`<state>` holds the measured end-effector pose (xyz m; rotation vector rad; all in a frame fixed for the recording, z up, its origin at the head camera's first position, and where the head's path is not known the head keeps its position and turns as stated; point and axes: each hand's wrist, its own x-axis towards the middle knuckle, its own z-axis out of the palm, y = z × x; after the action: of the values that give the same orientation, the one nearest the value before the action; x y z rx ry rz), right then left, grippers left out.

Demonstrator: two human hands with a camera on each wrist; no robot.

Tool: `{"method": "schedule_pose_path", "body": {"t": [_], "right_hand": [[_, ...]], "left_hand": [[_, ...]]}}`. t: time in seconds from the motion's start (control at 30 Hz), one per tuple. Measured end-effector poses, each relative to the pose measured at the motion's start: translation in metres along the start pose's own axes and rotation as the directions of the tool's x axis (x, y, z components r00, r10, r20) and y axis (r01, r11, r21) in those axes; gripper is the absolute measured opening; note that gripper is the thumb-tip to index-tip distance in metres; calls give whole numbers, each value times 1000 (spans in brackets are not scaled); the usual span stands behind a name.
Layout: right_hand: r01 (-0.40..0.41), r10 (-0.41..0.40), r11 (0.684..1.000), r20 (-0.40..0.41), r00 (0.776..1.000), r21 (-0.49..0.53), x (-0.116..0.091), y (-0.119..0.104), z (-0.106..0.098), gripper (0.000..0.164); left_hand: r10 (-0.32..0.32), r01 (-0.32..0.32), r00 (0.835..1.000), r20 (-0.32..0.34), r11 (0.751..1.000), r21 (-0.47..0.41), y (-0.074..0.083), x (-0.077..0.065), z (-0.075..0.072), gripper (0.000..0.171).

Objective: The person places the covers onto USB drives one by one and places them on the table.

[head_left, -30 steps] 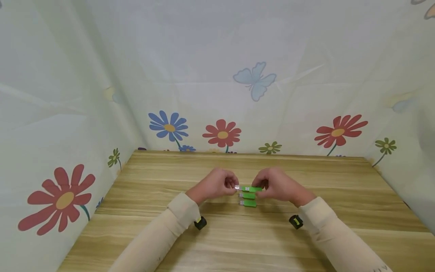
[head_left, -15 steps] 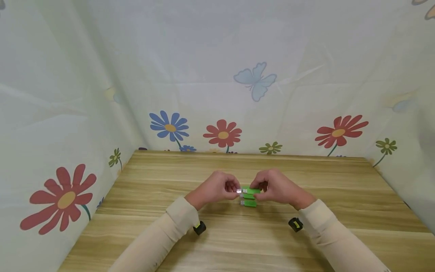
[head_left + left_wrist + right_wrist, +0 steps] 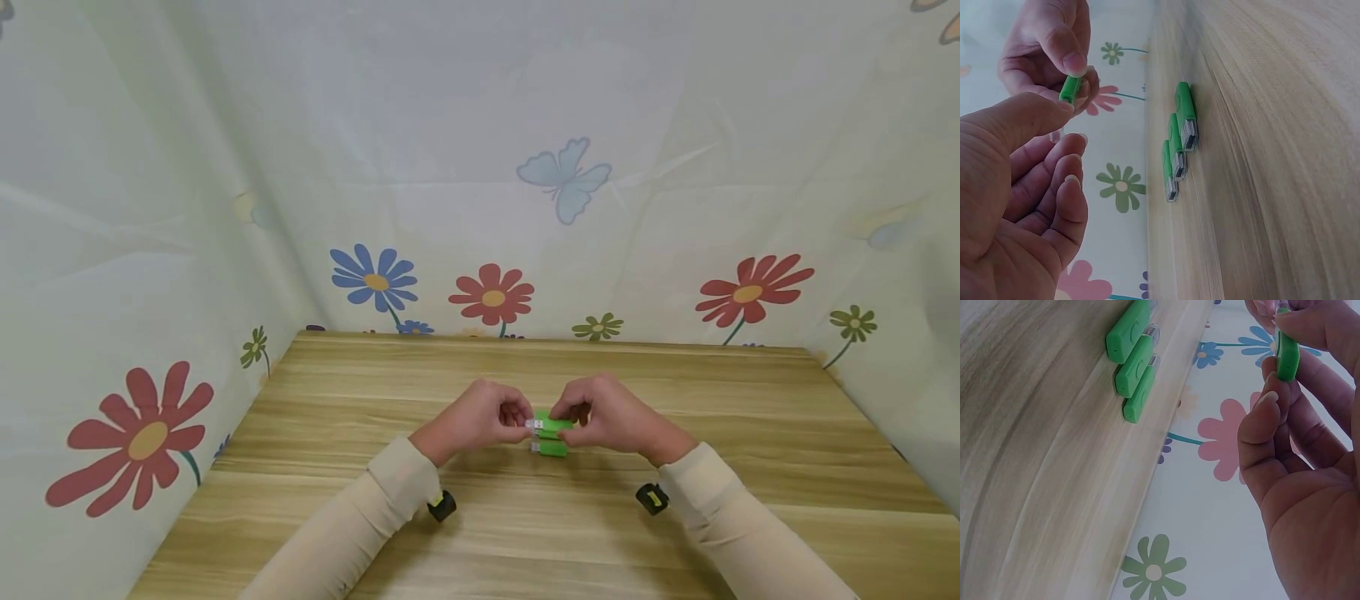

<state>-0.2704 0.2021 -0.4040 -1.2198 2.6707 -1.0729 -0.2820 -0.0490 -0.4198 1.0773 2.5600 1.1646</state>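
Note:
My right hand [image 3: 615, 417] pinches a green USB stick [image 3: 557, 427] between thumb and fingers, raised off the table. Its metal plug points left, towards my left hand [image 3: 480, 414]. That hand pinches a small clear cap [image 3: 1055, 135] at the plug end, mostly covered by the fingers. Whether the cap is fully seated on the plug, I cannot tell. Below the hands, several more green USB sticks lie side by side on the table. In the right wrist view the nearest stick [image 3: 1129, 331], the middle stick [image 3: 1134, 367] and the far stick [image 3: 1139, 395] show clear caps on their ends.
The wooden table [image 3: 525, 533] reaches back to a pale curtain [image 3: 420, 167] printed with flowers and a butterfly. Curtain also hangs along both sides. A small black wrist device [image 3: 442, 505] sits under the left cuff, and another black device [image 3: 652, 497] under the right.
The held stick has shifted slightly left and nearer to me, while the left hand has edged right with the cap. The gap between cap and plug has narrowed.

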Motion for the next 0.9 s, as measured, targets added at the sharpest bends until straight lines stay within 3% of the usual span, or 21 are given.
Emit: {"method": "schedule_pose_path", "body": {"t": [0.4, 0.9], "right_hand": [[5, -5, 1000, 10, 1000, 9, 1, 1, 1, 17], [16, -16, 1000, 16, 1000, 8, 2, -1, 2, 15]], "left_hand": [[-20, 20, 1000, 8, 1000, -2, 4, -1, 1, 11], [4, -4, 1000, 5, 1000, 16, 3, -2, 2, 9]]}}
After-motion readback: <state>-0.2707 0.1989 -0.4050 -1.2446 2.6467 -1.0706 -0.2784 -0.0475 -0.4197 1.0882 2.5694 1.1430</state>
